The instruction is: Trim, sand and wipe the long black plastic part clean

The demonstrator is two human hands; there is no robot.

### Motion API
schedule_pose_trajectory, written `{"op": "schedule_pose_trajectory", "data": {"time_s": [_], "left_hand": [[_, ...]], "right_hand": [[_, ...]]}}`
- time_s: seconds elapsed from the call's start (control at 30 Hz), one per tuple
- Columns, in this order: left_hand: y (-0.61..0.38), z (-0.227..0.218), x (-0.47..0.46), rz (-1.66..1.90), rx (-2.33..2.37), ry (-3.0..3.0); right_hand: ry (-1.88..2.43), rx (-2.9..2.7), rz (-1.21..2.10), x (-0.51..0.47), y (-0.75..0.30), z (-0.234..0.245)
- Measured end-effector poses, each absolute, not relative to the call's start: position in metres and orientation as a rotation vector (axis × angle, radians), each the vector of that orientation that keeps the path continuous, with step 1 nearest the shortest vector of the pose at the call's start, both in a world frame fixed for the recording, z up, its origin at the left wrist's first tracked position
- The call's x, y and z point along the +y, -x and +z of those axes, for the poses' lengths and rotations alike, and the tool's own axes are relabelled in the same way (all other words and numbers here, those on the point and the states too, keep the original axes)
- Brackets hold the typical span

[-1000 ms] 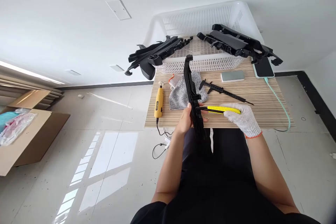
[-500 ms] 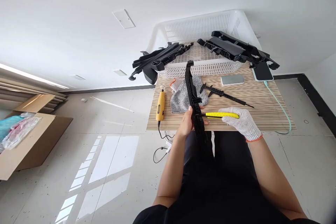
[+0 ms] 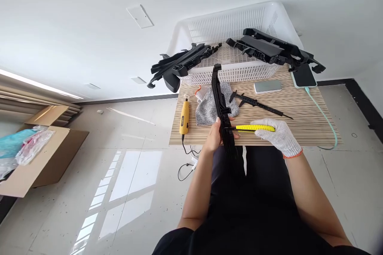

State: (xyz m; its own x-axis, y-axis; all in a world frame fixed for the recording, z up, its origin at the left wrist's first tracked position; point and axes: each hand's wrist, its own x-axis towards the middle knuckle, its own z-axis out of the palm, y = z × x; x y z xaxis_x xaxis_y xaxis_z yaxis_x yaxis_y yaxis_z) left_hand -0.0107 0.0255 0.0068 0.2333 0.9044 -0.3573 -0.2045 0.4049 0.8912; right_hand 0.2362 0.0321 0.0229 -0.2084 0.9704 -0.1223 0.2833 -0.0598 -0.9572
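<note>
My left hand (image 3: pixel 213 137), bare, is wrapped round a long black plastic trim part (image 3: pixel 220 101) that stands lengthwise over the table's front edge. In my right hand (image 3: pixel 278 135), which wears a white knit glove with an orange cuff, is a yellow utility knife (image 3: pixel 255 128). Its thin dark tip meets the right side of the trim part, close to my left fingers. Exactly where the tip touches is too small to tell. Behind the part lies a grey cloth (image 3: pixel 206 110), and a black caliper (image 3: pixel 260 104) rests to its right.
A yellow corded rotary tool (image 3: pixel 184 117) lies at the table's left. Behind, a white plastic basket (image 3: pixel 233 73) carries more black trim parts (image 3: pixel 266 48). A grey block (image 3: pixel 267 86) and a charging phone (image 3: pixel 303 75) are at right. A cardboard box (image 3: pixel 56 159) stands on the floor.
The view has shifted slightly, so everything sits a little differently in the picture. Both hands keep their hold, and the knife stays at nearly the same spot on the trim part.
</note>
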Motion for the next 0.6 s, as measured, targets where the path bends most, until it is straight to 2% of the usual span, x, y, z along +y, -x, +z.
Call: {"op": "schedule_pose_trajectory", "data": {"time_s": [0.4, 0.6], "left_hand": [[0.0112, 0.0043, 0.0246, 0.926, 1.03, -0.775], [0.0114, 0.0047, 0.0246, 0.915, 1.053, -0.814]], "right_hand": [[1.397, -1.427, 1.333, 0.0318, -0.2366, 0.0242], [1.374, -1.613, 1.338, 0.033, -0.2384, 0.0217]]}}
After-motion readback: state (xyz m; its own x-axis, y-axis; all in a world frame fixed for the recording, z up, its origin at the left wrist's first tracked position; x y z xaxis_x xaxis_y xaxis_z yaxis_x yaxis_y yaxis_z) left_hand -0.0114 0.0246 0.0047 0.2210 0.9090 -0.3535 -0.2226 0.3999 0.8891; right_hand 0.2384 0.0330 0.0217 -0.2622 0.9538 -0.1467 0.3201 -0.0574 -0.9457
